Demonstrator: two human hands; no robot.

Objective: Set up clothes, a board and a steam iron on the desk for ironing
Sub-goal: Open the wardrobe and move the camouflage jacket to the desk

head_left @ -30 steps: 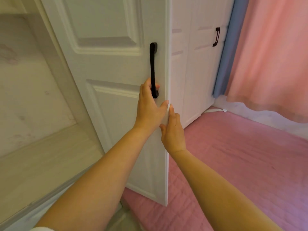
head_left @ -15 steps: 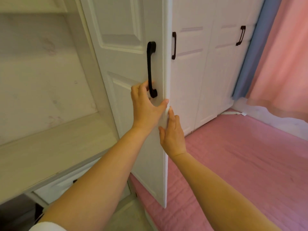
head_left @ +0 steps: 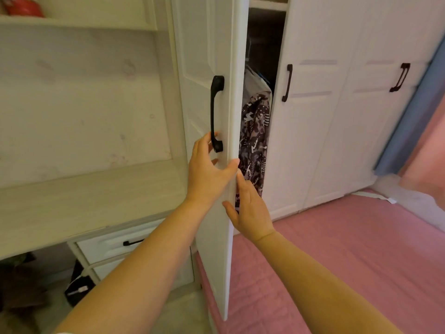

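Clothes [head_left: 255, 138]: dark patterned garment hanging inside the wardrobe, seen through the gap beside the door edge, with a pale garment or cover above it; not yet taken out. Board and steam iron: not in view. Wardrobe door [head_left: 212, 56]: white, panelled, standing ajar, edge-on to the camera; swung further open than half a second ago, when no gap and no clothing showed. Door handle [head_left: 216, 114]: black bar, upright. Left hand [head_left: 207, 174]: against the door face just below the handle, index tip touching the handle's lower end, thumb hooked over the door edge, fingers only lightly curved, pressing rather than clasping. Right hand [head_left: 250, 210]: lower on the same edge, fingers straight and laid along it, partly behind the door. Table [head_left: 79, 201]: pale wood surface left of the door, bare where visible, with a drawer [head_left: 113, 244] beneath. Neighbouring wardrobe doors [head_left: 337, 116]: closed, dark handles. Floor covering [head_left: 337, 261]: pink, quilted. Curtains at far right: blue and pink. Judgement: early stage, fetching under way; with the gap now opened, clothes reachable once the door swings wider.
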